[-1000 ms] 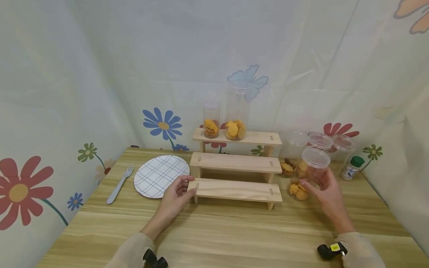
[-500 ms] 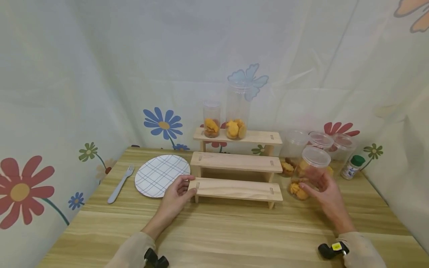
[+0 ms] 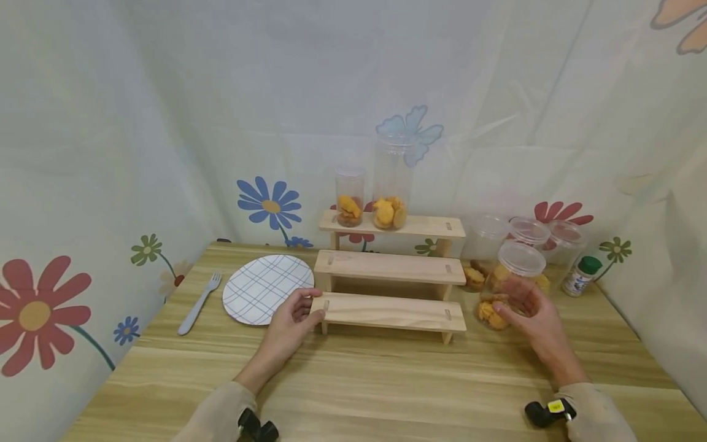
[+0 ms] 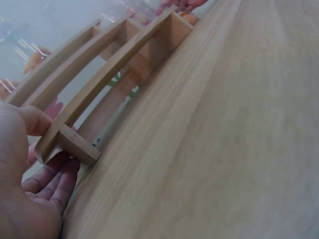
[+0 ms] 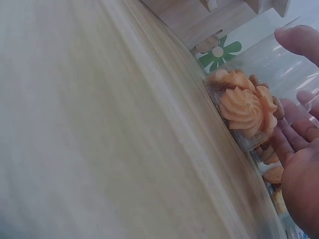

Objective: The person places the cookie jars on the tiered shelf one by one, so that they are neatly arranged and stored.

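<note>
My left hand (image 3: pixel 293 316) holds the left end of the bottom tier of a three-tier wooden display stand (image 3: pixel 389 312). In the left wrist view, the thumb lies over the board and the fingers (image 4: pixel 64 181) reach beside its leg. At the stand's right, my right hand (image 3: pixel 533 316) curls round a clear lidded jar (image 3: pixel 519 261), thumb in front, fingers partly seen through the wall. Swirled cookies (image 5: pixel 244 109) lie in the bottom of this jar, which stands on the table.
On the top tier are a small jar (image 3: pixel 350 196) and a tall jar (image 3: pixel 392 184), both with cookies. More clear jars (image 3: pixel 483 242) and a green-capped shaker bottle (image 3: pixel 580 279) stand behind my right hand. A checked plate (image 3: pixel 265 291) and a fork (image 3: pixel 199 306) lie left.
My right hand's fingers have moved further left round the back of the jar. The left hand, the stand and the jars keep their places.
</note>
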Motion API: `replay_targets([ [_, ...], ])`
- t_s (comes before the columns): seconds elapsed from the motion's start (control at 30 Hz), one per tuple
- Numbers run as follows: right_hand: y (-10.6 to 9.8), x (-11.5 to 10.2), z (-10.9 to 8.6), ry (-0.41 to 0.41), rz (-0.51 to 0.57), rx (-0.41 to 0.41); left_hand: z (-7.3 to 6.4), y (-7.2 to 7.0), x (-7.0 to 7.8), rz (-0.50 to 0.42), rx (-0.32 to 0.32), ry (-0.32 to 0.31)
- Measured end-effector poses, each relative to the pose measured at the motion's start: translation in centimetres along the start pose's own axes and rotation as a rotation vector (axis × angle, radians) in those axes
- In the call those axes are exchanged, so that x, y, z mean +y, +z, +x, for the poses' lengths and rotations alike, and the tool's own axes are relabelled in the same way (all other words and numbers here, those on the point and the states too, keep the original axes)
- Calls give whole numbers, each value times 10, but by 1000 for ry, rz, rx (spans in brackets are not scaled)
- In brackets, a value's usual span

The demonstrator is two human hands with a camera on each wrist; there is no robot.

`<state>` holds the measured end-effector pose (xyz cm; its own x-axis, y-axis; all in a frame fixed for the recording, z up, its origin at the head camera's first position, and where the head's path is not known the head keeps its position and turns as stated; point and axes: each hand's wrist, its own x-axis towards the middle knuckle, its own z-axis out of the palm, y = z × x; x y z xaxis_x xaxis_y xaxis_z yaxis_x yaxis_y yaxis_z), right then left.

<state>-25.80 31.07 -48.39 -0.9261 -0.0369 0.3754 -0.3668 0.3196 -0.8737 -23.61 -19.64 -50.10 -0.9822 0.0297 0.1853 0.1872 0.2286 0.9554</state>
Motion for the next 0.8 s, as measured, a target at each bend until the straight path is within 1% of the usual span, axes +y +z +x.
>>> replay_targets([
  [0.27, 0, -1, 0, 3, -6, 30, 1, 1, 0, -6, -5, -2],
  [0.43, -1, -7, 0, 20, -57, 46, 0, 1, 1, -1, -5, 0],
  [0.53, -1, -12, 1, 24, -68, 56, 0, 1, 1, 2, -3, -1],
  [0.8, -1, -24, 6, -5, -76, 84, -1, 0, 2, 3, -3, -2],
])
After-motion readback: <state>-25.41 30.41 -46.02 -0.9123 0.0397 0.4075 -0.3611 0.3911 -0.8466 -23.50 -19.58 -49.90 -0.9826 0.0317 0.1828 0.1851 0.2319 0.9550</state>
